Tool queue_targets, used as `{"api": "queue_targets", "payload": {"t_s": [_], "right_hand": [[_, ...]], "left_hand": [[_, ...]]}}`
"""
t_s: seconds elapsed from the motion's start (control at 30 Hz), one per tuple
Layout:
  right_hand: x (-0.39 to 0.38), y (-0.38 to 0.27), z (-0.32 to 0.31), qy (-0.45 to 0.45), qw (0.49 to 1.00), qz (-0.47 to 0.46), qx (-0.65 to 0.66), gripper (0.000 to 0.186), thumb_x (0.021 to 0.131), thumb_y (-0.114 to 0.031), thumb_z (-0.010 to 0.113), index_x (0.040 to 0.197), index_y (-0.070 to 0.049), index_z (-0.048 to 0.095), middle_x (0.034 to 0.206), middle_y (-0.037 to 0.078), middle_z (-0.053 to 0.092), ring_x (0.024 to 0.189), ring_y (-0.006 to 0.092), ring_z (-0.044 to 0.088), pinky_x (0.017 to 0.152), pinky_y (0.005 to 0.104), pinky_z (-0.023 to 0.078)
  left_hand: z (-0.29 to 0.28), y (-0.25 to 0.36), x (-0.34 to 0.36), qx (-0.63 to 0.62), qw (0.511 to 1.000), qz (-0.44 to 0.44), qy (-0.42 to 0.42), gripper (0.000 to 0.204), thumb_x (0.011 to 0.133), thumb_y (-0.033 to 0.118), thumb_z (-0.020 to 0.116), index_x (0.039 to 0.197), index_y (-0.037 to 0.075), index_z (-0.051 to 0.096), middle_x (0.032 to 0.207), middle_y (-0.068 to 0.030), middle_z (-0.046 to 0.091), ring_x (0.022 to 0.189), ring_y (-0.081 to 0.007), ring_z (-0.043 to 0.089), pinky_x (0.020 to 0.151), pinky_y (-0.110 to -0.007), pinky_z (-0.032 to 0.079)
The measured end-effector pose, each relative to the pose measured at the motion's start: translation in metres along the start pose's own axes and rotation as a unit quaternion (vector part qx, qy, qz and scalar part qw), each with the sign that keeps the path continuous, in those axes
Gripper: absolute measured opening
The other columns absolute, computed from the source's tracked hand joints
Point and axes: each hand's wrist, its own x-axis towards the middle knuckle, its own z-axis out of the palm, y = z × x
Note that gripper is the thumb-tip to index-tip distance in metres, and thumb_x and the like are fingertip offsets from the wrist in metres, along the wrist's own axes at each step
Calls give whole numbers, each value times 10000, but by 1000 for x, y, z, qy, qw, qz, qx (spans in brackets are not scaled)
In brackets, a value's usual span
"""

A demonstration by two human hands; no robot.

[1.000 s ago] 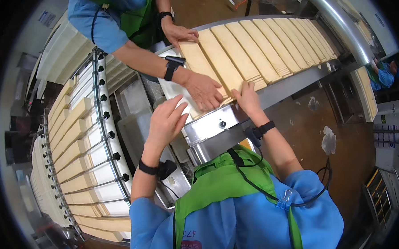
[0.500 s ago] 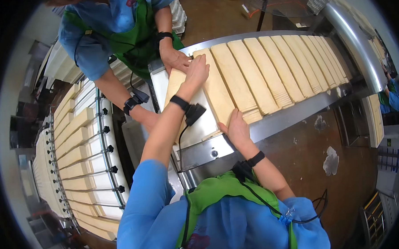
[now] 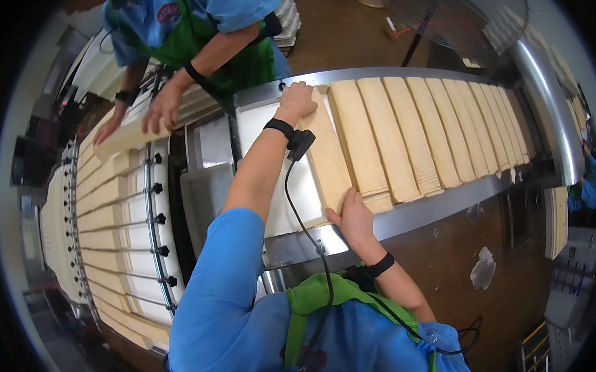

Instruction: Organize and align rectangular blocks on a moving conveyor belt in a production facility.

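Observation:
A long pale-yellow slab (image 3: 328,155) lies crosswise at the left end of a row of similar slabs (image 3: 402,135) on a metal-edged conveyor. My left hand (image 3: 299,101) grips its far end, fingers curled over the edge. At the near end my right hand (image 3: 355,220) holds the slab, with its thumb and fingers around the corner. A narrow gap separates this slab from its neighbour on the right at the far end. Left of it, a white surface (image 3: 282,193) shows beneath my left forearm.
At the upper left a co-worker (image 3: 198,41) in blue and green handles another slab (image 3: 133,135) with both hands. Below stands a rack (image 3: 154,212) of slabs between rods with black knobs. Steel bins (image 3: 208,190) lie between rack and conveyor; a fan (image 3: 447,13) stands behind.
The co-worker's hands have left the conveyor's end and moved left to the rack with a slab. My hands have shifted their slab slightly left, away from the row.

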Motion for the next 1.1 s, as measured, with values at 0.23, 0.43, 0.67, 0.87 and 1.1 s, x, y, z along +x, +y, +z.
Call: {"api": "queue_targets", "payload": {"t_s": [0.23, 0.43, 0.67, 0.87, 1.1], "right_hand": [[33, -3, -5, -124, 985, -104, 62, 788, 651, -318, 729, 1225, 88, 372, 1066, 224, 508, 969, 370, 532, 788, 423, 464], [62, -26, 17, -180, 979, -95, 25, 850, 605, -311, 746, 1281, -2, 333, 1180, 200, 435, 1027, 387, 503, 865, 433, 453], [12, -181, 22, -155, 929, -297, 155, 794, 556, -126, 786, 1245, -50, 399, 1165, 178, 438, 1023, 356, 515, 874, 402, 448], [-105, -331, 41, -413, 774, -311, 366, 500, 665, -136, 739, 1104, 13, 550, 1069, 129, 513, 993, 258, 535, 868, 321, 438], [-200, -413, 83, -537, 698, -223, 419, 443, 718, -134, 697, 1105, 17, 544, 1056, 125, 504, 971, 242, 531, 854, 309, 437]], "left_hand": [[-30, -119, -118, -23, 975, -222, 10, 429, 632, 385, 659, 926, 71, 651, 1009, -132, 604, 988, -266, 559, 815, -381, 419], [20, -155, -246, -464, 790, -292, 275, 433, 637, 329, 758, 840, 38, 510, 772, -75, 564, 726, -172, 527, 668, -303, 442], [-87, -195, -461, -356, 680, -378, 518, 367, 727, 298, 729, 880, 29, 531, 771, -60, 589, 704, -142, 566, 639, -282, 460], [-102, -290, -730, -348, 597, -464, 554, 286, 865, 299, 582, 913, 25, 647, 760, -96, 639, 724, -147, 590, 670, -262, 464], [-76, -337, -833, -133, 798, -543, 226, 482, 872, 434, 479, 1016, -6, 612, 1031, -218, 614, 967, -381, 575, 833, -389, 454]]}}
